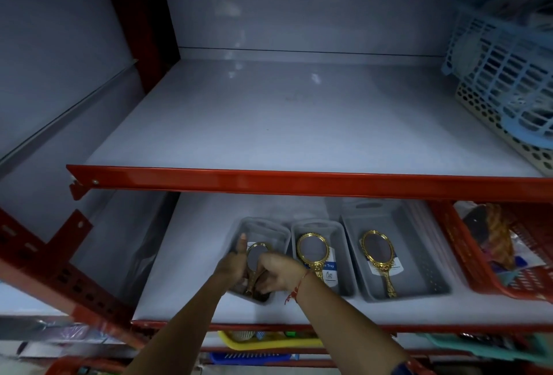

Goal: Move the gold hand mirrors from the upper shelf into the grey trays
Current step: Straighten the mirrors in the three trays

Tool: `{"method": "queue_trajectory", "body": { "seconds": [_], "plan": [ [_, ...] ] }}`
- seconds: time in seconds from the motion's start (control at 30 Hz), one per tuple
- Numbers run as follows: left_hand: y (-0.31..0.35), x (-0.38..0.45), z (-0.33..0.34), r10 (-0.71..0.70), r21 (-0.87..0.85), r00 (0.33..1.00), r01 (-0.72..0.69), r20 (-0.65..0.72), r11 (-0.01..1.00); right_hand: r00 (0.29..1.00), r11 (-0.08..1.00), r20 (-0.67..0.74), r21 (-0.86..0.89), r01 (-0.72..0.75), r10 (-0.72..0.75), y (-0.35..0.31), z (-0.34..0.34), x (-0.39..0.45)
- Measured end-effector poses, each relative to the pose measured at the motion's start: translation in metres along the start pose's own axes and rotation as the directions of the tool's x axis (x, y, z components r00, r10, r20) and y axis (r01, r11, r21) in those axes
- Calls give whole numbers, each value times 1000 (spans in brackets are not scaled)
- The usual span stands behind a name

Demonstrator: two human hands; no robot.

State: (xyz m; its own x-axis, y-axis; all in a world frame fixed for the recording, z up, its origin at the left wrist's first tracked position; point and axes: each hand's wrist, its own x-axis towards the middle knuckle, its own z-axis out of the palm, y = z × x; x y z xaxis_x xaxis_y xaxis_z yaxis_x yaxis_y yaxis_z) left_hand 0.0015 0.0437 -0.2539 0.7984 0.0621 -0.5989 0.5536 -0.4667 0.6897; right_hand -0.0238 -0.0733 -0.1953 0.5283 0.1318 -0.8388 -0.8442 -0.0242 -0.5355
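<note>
The upper shelf (269,123) shows no mirrors. The middle tray (344,255) and right tray (419,261) each hold one. Both the left hand (232,264) and right hand (279,270) clasp the last mirror (256,258) in the left tray (269,226); only release seems left.

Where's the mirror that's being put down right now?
In the left grey tray on the lower shelf, between both hands, left of the two trays already holding mirrors: the third mirror.

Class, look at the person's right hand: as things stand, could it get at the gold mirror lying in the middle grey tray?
Probably yes. The right hand is at the neighbouring left tray, the middle tray is open-topped, and nothing covers its mirror.
</note>
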Motion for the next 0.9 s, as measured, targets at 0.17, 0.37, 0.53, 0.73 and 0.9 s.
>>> {"method": "queue_trajectory", "body": {
  "seconds": [0.17, 0.37, 0.53, 0.73, 0.9],
  "plan": [
    [27, -14, 16, 250, 66, 947, -241, -202, 968, 976, 986, -150, -81, 147, -157, -3, -39, 2],
    [60, -20, 88, 205, -416, 974, -145, 102, 898, 874, 973, -435, -26, 229, -217, 14, -111, -2],
    [42, -12, 123, 14, -307, 979, 50, 204, 950, 886, 985, -433, -114, 130, -168, 36, -123, 9],
    [47, -13, 140, -90, -327, 959, 179, 268, 928, 939, 981, -321, -180, 70, -126, 33, -121, 6],
    [54, -24, 139, -110, -353, 962, 196, 250, 915, 961, 979, -263, -202, 29, -83, 28, -129, -3]
  ]
}}
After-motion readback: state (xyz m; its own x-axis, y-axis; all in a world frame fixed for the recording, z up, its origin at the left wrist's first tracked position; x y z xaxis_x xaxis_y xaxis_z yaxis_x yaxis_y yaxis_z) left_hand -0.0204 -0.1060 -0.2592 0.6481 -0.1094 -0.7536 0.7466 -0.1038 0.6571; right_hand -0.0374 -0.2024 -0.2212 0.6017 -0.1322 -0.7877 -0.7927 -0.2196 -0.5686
